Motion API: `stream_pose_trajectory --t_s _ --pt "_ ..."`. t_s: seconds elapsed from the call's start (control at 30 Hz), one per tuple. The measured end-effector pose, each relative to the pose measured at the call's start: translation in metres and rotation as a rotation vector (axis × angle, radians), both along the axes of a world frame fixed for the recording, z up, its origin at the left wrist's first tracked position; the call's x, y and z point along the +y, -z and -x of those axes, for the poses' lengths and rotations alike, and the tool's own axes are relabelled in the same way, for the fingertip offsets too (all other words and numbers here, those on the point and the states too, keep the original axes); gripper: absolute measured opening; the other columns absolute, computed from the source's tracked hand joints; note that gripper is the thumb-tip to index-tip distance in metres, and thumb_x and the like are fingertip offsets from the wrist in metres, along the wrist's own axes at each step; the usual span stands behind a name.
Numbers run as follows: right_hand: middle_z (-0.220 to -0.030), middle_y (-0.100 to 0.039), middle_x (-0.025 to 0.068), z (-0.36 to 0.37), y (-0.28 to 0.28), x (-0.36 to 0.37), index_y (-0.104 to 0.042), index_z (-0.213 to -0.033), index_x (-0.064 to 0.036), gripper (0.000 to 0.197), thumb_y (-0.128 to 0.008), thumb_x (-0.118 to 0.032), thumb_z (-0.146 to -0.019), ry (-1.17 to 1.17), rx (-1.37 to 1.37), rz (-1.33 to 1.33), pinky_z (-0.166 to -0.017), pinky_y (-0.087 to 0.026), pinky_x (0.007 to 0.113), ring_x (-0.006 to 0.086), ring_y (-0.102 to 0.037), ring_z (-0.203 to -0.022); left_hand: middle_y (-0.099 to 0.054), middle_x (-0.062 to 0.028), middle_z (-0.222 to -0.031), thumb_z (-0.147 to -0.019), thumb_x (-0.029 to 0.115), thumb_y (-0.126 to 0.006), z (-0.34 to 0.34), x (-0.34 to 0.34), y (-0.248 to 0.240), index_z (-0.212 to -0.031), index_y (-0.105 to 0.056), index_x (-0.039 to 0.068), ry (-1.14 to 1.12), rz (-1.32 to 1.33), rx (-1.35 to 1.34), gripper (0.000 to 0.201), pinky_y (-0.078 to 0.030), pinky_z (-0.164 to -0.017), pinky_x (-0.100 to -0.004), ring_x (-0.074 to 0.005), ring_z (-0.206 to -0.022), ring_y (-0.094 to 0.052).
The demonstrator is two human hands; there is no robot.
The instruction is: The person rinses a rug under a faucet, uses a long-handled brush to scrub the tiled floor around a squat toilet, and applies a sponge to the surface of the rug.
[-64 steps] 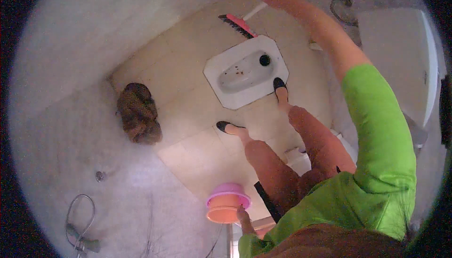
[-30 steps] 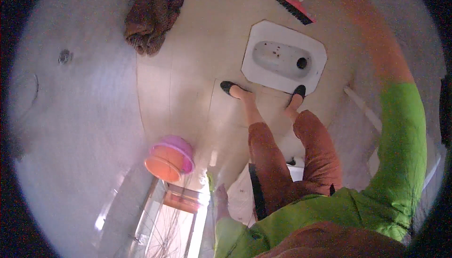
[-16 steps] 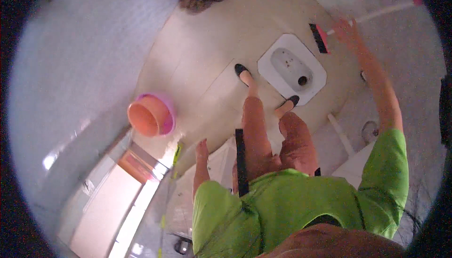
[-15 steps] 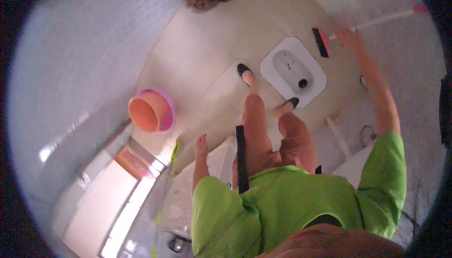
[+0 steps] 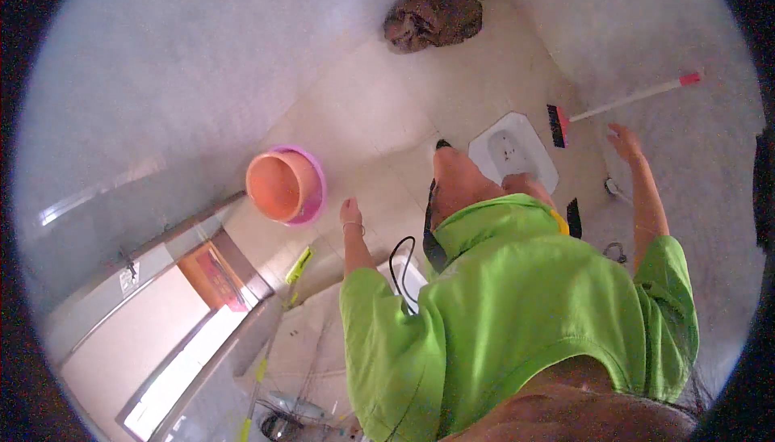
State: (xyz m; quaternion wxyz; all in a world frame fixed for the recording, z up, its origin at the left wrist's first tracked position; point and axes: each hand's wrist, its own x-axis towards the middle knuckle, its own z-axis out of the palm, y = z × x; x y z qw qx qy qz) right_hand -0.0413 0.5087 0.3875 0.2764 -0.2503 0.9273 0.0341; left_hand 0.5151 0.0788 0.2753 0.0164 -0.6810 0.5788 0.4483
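Observation:
My right hand (image 5: 624, 142) is stretched out beside the wall with its fingers apart and nothing in it. Closest to it is a broom (image 5: 630, 104) with a white handle, a red tip and a dark-bristled red head, leaning by the wall. A gap separates the hand from the handle. My left hand (image 5: 350, 213) hangs low at my left side, seemingly empty, its fingers small and loosely extended. To its left stands an orange bucket (image 5: 274, 188), tilted in a purple basin (image 5: 320, 192). A white squat toilet (image 5: 521, 151) lies in the floor ahead, partly hidden by my legs.
A brown, crumpled bag-like heap (image 5: 436, 18) lies in the far corner. A yellow-green long-handled tool (image 5: 299, 265) stands at the left near a doorway (image 5: 173, 369). A black cable loop (image 5: 401, 264) shows by my left side; a small white object (image 5: 617, 188) is at the right wall.
My view has shifted, and my legs now cover part of the toilet. My right hand has come down and back from the broom head's side. Both hands remain empty.

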Motion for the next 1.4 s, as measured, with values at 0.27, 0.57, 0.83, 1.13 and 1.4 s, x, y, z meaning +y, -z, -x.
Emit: stream_pose_trajectory --t_s 0.27,0.57,0.83,1.13,1.4 --pt "-0.103 -0.051 0.0137 0.037 -0.011 -0.027 -0.051 -0.103 -0.0052 0.039 -0.058 -0.018 -0.067 0.077 -0.007 0.336 -0.079 -0.039 0.031 0.0253 -0.050 -0.093 -0.051 -0.0164 -0.100 -0.076 0.034 -0.045 0.093 -0.065 -0.082 -0.102 -0.049 -0.001 0.028 0.085 -0.038 0.043 -0.037 -0.077 -0.0314 -0.0231 -0.091 -0.049" --pt "-0.094 -0.055 0.0114 0.173 -0.003 -0.143 -0.051 -0.099 -0.0047 0.034 -0.057 -0.020 -0.069 -0.183 -0.058 0.404 -0.076 -0.041 0.029 0.0235 -0.053 -0.085 -0.057 -0.0108 -0.078 -0.073 0.035 -0.048 0.050 -0.116 0.031 -0.088 -0.056 0.000 -0.234 0.193 0.311 0.040 -0.039 -0.067 -0.0291 -0.0198 -0.072 -0.052" --pt "-0.084 -0.056 0.0125 0.238 0.035 -0.260 -0.055 -0.090 -0.0053 0.029 -0.056 -0.022 -0.067 -0.476 -0.074 0.361 -0.073 -0.041 0.038 0.0267 -0.053 -0.080 -0.058 -0.0078 -0.073 -0.074 0.033 -0.046 0.149 -0.070 -0.026 -0.084 -0.056 0.000 -0.086 0.142 -0.070 0.036 -0.040 -0.062 -0.0278 -0.0176 -0.067 -0.052" --pt "-0.069 -0.056 0.0111 0.124 0.212 -0.218 -0.057 -0.080 -0.0028 0.026 -0.056 -0.024 -0.064 -1.019 -0.667 -0.458 -0.054 -0.042 0.038 0.0219 -0.053 -0.062 -0.057 -0.0102 -0.088 -0.070 0.035 -0.052 0.242 0.030 0.016 -0.090 -0.057 0.009 0.745 -0.317 0.008 0.034 -0.043 -0.072 -0.0327 -0.0253 -0.081 -0.054" --pt "-0.054 -0.050 0.0084 0.097 0.096 -0.216 -0.054 -0.064 -0.0010 0.039 -0.055 -0.040 -0.066 -0.434 -1.047 -0.113 -0.046 -0.038 0.035 0.0189 -0.046 -0.048 -0.051 -0.0158 -0.090 -0.066 0.020 -0.056 0.272 0.041 -0.025 -0.086 -0.054 0.004 0.727 -0.452 0.074 0.025 -0.039 -0.077 -0.0337 -0.0284 -0.088 -0.048"
